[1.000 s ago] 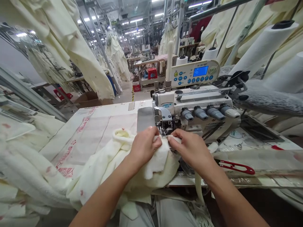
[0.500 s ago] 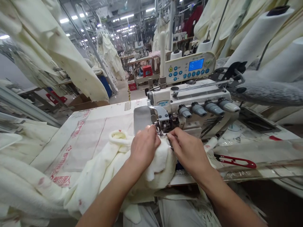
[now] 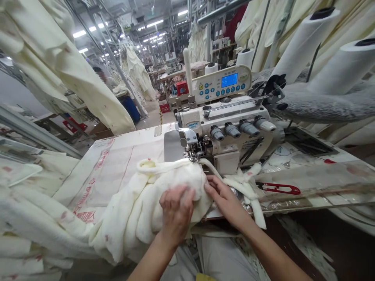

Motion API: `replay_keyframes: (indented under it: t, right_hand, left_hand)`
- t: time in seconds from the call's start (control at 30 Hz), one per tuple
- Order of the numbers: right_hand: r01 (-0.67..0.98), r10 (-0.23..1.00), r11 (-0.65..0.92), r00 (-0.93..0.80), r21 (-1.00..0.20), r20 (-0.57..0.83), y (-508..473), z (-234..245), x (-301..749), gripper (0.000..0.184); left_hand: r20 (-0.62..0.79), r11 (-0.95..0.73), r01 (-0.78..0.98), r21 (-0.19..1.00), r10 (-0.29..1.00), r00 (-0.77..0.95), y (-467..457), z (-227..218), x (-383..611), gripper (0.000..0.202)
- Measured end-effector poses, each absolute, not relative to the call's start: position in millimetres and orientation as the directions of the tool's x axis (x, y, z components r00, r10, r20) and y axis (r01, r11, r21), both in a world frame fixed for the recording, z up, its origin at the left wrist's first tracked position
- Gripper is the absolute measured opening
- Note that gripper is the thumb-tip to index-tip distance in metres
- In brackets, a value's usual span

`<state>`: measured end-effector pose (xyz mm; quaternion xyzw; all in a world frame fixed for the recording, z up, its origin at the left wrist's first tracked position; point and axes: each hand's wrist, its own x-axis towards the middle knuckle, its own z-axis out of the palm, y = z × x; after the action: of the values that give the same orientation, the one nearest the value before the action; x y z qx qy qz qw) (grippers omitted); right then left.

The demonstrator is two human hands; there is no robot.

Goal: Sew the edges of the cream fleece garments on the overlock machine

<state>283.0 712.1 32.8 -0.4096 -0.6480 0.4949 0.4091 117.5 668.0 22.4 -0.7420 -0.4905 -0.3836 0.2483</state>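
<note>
A person's two bare hands work cream cloth (image 3: pixel 184 177) at a white sewing machine (image 3: pixel 196 117). The cloth lies in front of the machine and to its left, its upper edge reaching the machine's foot (image 3: pixel 192 153). The left hand (image 3: pixel 177 210) is on the cloth in front of the machine, its fingers bent and blurred; whether they pinch the cloth cannot be told. The right hand (image 3: pixel 224 195) is nearer the machine, fingertips touching the cloth's right edge, thumb and fingers close together; a grip there cannot be confirmed.

The work seems to be partway along. A rolled band (image 3: pixel 166 165) runs from the machine's foot leftward into a loop, and a narrow strip (image 3: pixel 211 166) trails off the foot's right side. No finished seam can be made out, so how much remains is unclear; the cloth is not free of the machine.

The cloth drops over the front edge of the desk (image 3: pixel 125 140), before the machine. Left of the machine, a flat printed sheet (image 3: pixel 117 160) seems to give the most room. To the machine's right front, scraps (image 3: pixel 254 203) and red snips (image 3: pixel 281 189) crowd the right arm's side.
</note>
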Motion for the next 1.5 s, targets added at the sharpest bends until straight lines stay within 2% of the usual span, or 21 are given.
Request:
replay_keyframes:
  t: [0.07, 0.13, 0.23, 0.3, 0.4, 0.57, 0.63, 0.73, 0.8, 0.93, 1.03, 1.3, 1.5]
  right_hand:
    - [-0.060, 0.917, 0.040, -0.395, -0.997, 0.061, 710, 33, 277, 0.025]
    - [-0.172, 0.911, -0.060, -0.412, -0.983, 0.017, 703, 37, 272, 0.024]
    - [-0.280, 0.901, -0.170, -0.432, -0.945, -0.035, 687, 45, 271, 0.024]
    - [-0.317, 0.899, -0.206, -0.434, -0.926, -0.051, 679, 49, 274, 0.023]
    - [-0.299, 0.907, -0.220, -0.414, -0.929, -0.082, 674, 50, 279, 0.024]
    - [-0.352, 0.921, -0.274, -0.364, -0.895, -0.138, 681, 44, 279, 0.034]
    - [-0.363, 0.930, -0.270, -0.338, -0.892, -0.144, 687, 40, 276, 0.037]
    - [-0.332, 0.929, -0.277, -0.331, -0.902, -0.164, 691, 36, 274, 0.036]
    - [-0.315, 0.920, -0.303, -0.344, -0.900, -0.190, 692, 35, 275, 0.037]
    - [-0.291, 0.921, -0.301, -0.334, -0.908, -0.199, 693, 32, 280, 0.039]
    - [-0.273, 0.915, -0.298, -0.354, -0.915, -0.192, 694, 30, 282, 0.039]
    - [-0.263, 0.921, -0.286, -0.340, -0.921, -0.189, 696, 27, 284, 0.038]
    - [-0.273, 0.922, -0.294, -0.332, -0.916, -0.198, 698, 30, 282, 0.040]
  left_hand:
    - [0.813, -0.379, 0.925, 0.010, 0.542, 0.213, 671, 21, 117, 0.024]
    - [0.820, -0.469, 0.879, 0.086, 0.535, 0.205, 672, 32, 119, 0.015]
    - [0.826, -0.582, 0.793, 0.180, 0.527, 0.200, 664, 53, 128, 0.011]
    - [0.822, -0.607, 0.771, 0.190, 0.528, 0.214, 658, 61, 134, 0.013]
    - [0.827, -0.612, 0.772, 0.173, 0.516, 0.223, 652, 58, 139, 0.020]
    - [0.844, -0.594, 0.804, -0.009, 0.427, 0.324, 653, 48, 137, 0.021]
    - [0.824, -0.616, 0.787, -0.032, 0.430, 0.370, 657, 53, 135, 0.014]
    - [0.772, -0.648, 0.755, 0.096, 0.527, 0.354, 668, 69, 129, 0.019]
    - [0.704, -0.579, 0.795, 0.182, 0.641, 0.306, 678, 80, 127, 0.022]
    - [0.541, -0.420, 0.897, 0.137, 0.791, 0.287, 694, 87, 132, 0.034]
    - [0.514, -0.401, 0.903, 0.152, 0.813, 0.274, 698, 83, 135, 0.038]
    - [0.451, -0.395, 0.911, 0.121, 0.839, 0.304, 701, 90, 129, 0.033]
    - [0.390, -0.379, 0.900, 0.213, 0.878, 0.277, 703, 90, 125, 0.039]
